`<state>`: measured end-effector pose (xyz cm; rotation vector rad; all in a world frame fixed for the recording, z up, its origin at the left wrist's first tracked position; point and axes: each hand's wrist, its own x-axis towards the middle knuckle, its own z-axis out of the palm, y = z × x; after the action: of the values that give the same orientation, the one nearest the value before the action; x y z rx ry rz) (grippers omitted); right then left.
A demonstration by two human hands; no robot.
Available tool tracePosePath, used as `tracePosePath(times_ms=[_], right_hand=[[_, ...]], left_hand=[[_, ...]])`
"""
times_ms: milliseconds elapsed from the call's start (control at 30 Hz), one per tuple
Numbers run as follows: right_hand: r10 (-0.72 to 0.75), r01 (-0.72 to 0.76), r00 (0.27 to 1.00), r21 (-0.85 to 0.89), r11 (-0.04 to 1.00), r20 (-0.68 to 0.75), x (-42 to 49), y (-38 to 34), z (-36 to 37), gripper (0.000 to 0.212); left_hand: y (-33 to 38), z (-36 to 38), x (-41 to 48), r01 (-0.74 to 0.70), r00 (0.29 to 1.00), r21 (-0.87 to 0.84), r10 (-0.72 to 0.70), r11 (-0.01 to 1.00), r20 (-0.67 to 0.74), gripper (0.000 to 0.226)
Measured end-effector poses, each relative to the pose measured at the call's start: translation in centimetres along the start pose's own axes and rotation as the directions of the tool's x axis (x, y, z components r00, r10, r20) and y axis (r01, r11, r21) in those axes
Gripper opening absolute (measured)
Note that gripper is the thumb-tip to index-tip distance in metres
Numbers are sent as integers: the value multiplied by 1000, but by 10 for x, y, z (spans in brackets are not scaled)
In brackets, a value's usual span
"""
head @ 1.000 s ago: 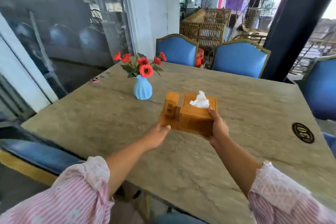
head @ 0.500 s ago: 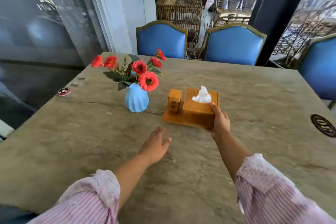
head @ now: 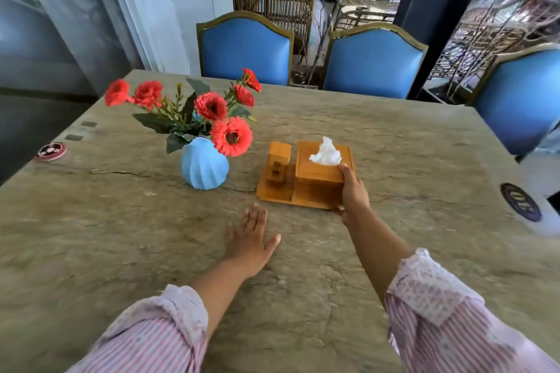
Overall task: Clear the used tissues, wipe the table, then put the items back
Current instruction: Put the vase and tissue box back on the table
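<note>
Squaring the tissue box (head: 318,174) on the desk (head: 424,160), just right of the vase (head: 204,166), seems best done gently: right hand (head: 353,194) fingers curl round its near corner, left hand (head: 250,241) fingers lie spread.

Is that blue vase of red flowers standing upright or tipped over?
Upright. The blue vase stands on its base on the table, and the red flowers rise from its top.

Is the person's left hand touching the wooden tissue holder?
No, the left hand lies open over the table, apart from the wooden tissue holder, which only the right hand grips.
</note>
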<state>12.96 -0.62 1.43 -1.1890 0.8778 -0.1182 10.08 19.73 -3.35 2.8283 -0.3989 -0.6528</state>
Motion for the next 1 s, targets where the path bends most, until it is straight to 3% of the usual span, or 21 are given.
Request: tracePosePath(times_ms=[233,467,1000], right_hand=[[7,-7,1000,-78,997,-1,9,-3,0,63],[25,-17,998,-137,990,56,8,-9,1,49],[5,17,998,-327,945,66,25,-11,-9,66]], left_hand=[[1,-2,14,-45,999,31,45,999,-12,72],[4,-1,18,-23,989,53,31,998,-143,74],[5,-13,24,-35,999,113,37,993,-18,70]])
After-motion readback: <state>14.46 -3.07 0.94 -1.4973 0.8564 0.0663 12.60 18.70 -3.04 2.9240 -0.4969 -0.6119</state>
